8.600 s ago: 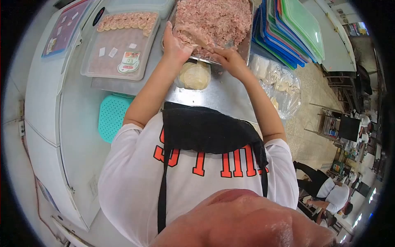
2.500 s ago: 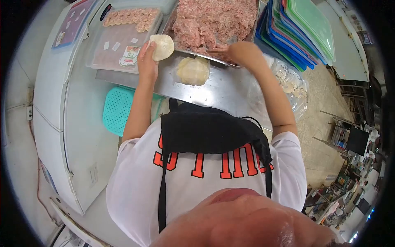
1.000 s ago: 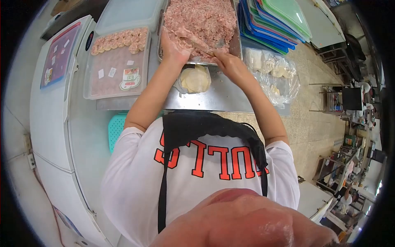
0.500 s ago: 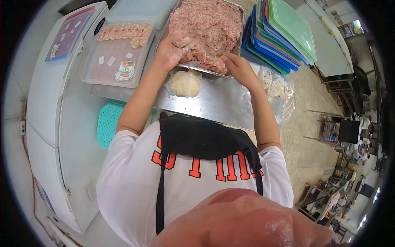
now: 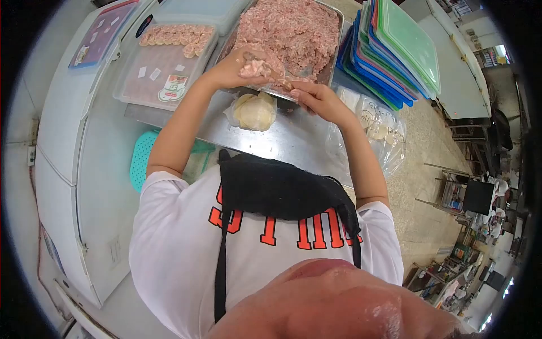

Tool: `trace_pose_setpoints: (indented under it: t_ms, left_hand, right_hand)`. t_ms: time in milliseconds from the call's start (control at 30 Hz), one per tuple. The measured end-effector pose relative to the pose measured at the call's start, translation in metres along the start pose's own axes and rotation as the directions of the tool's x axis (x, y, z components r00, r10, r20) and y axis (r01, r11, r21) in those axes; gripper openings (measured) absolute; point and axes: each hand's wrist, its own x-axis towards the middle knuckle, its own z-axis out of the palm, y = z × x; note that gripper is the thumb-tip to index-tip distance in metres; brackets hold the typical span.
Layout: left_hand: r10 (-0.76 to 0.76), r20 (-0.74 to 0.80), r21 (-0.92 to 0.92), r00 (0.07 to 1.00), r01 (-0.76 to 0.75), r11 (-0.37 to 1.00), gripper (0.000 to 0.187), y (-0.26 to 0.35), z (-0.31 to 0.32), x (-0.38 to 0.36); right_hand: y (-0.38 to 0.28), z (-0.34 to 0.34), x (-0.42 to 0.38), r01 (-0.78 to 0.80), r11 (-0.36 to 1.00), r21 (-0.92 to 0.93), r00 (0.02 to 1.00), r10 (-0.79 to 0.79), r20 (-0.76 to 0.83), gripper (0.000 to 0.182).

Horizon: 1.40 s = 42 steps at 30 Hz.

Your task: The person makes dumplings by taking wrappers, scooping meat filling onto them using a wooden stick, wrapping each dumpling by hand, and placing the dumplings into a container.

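A pale pink lump of minced meat sits in my left hand, whose fingers curl around it at the near left edge of the metal tray. The tray holds a large heap of minced meat. By the tray's near edge, my right hand is closed with thumb and fingers pinched. A thin end seems to stick out from these fingers toward the left hand, too small to make out. Just below the tray, a stack of round pale dumpling wrappers lies on clear plastic on the steel table.
A plastic box with rows of meat dumplings stands at left, beside a white freezer. Stacked coloured lids rise at right. Bagged wrappers lie below them. A turquoise perforated basket is under the table edge.
My right hand has drawn back from the meat toward the tray's near edge. My left hand has turned, and the lump in it shows more clearly. The view has shifted slightly.
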Motion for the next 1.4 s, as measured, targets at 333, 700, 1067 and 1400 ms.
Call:
trace_pose_setpoints:
  t_ms: [333,700,1067,1400]
  left_hand:
    - [-0.184,0.004,-0.147,0.983,0.183,0.972,0.052,-0.065,0.012,0.021]
    - [-0.240,0.209,-0.163,0.948,0.276,0.947,0.083,-0.043,-0.028,0.012]
    - [0.166,0.165,-0.069,0.972,-0.156,0.985,0.032,-0.039,-0.014,0.034]
    - [-0.072,-0.133,0.071,0.989,0.082,0.994,0.058,-0.076,0.010,0.027]
  right_hand:
    - [0.022,0.002,0.025,0.023,0.801,-0.598,0.925,-0.243,-0.291,0.032]
    - [0.050,-0.010,0.017,-0.316,0.723,-0.614,0.916,0.063,-0.397,0.029]
    - [0.005,0.010,0.021,-0.039,0.929,-0.367,0.952,-0.077,-0.297,0.032]
    - [0.074,0.010,0.031,-0.346,0.495,-0.797,0.924,0.030,-0.382,0.025]
